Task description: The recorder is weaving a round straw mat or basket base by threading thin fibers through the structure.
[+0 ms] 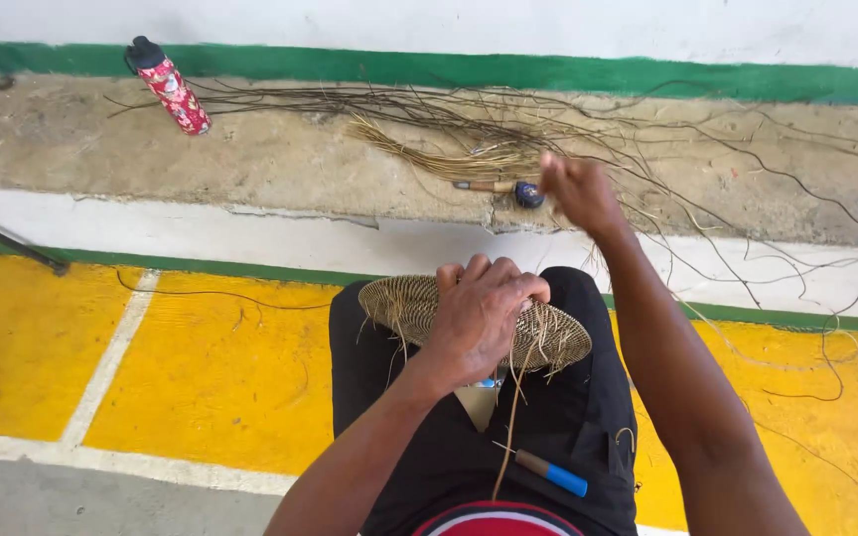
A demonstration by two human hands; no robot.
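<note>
A flat round woven disc of tan fibre rests on my knees, which are covered by black trousers. My left hand presses down on the disc's middle, fingers curled over it, with loose strands hanging off the near edge. My right hand is stretched forward and blurred, above a bundle of tan fibre strands on the concrete ledge; whether it grips a strand I cannot tell. A wooden-handled tool lies on the ledge just left of that hand. A blue-handled tool lies on my lap.
Long dark thin stems spread across the ledge and trail to the right over the yellow floor. A red patterned bottle with a black cap lies at the ledge's left. A dark metal leg stands at left.
</note>
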